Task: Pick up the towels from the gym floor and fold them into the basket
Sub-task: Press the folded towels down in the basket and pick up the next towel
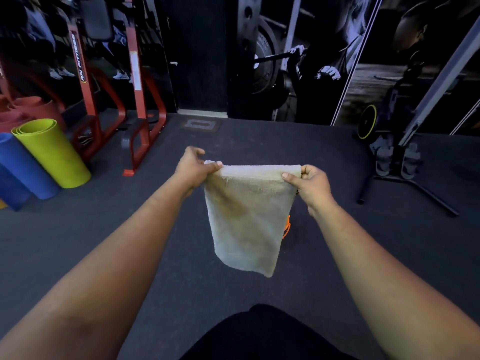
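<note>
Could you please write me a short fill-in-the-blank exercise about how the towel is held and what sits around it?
1. The towel hangs from its top edge, held by ____ hands.
2. The left hand pinches the towel's top ____ corner.
3. The rolled mat beside the blue mat is ____ in colour.
4. An ____ object peeks out behind the towel's right edge.

Missing words: both; left; green; orange
</note>
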Motion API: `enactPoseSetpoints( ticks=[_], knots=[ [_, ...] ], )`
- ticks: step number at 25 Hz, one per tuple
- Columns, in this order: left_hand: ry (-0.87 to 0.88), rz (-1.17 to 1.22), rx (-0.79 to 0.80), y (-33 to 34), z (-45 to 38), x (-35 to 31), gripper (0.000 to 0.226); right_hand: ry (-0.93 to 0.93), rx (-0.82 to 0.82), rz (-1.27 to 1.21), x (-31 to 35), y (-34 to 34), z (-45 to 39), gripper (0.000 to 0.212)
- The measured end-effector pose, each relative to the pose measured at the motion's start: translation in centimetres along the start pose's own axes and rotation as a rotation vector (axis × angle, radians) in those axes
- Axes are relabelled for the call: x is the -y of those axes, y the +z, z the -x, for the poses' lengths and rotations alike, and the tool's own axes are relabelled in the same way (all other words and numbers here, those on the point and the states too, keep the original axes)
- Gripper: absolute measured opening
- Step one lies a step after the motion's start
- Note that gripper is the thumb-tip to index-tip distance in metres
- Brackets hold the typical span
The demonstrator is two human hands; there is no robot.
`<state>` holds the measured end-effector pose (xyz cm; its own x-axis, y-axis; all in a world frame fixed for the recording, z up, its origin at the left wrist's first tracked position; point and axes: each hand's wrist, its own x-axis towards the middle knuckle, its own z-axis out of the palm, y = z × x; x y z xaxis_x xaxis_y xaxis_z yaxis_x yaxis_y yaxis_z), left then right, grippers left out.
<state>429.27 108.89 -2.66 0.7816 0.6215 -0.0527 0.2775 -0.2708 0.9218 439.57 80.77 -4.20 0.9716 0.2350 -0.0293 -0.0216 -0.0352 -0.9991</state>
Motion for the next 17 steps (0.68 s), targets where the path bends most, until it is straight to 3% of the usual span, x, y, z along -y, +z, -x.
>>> enactPoseSetpoints(
  ticks=[3, 7, 10, 13, 15, 17],
  knots=[
    [0.118, 0.076, 0.124, 0.3, 0.6, 0.1, 0.071, -0.007, -0.024, -0.001, -0.1, -0.6, -0.2, 0.031],
    [0.272, -0.365, 0.102, -0.2, 0.2, 0.2, 0.058, -0.053, 0.004, 0.096, -0.5, -1.5, -0.9, 0.052],
    [0.374, -0.66, 0.013, 0.1, 0.5, -0.2, 0.037, -0.107, -0.023, 0.32, -0.5, -1.7, -0.8, 0.039],
    [0.434, -0.789, -0.06, 0.1, 0.5, -0.3, 0.02, -0.186, -0.066, 0.664, -0.1, -1.8, -0.1, 0.018],
    [0.374, -0.699, -0.078, -0.1, 0.1, -0.2, 0.018, -0.216, -0.064, 0.717, 0.1, -2.0, 0.2, 0.011],
    [0.299, -0.322, 0.034, -0.4, 0.2, -0.3, 0.02, -0.261, -0.053, 0.542, 0.5, -2.3, 0.2, 0.012]
  ],
)
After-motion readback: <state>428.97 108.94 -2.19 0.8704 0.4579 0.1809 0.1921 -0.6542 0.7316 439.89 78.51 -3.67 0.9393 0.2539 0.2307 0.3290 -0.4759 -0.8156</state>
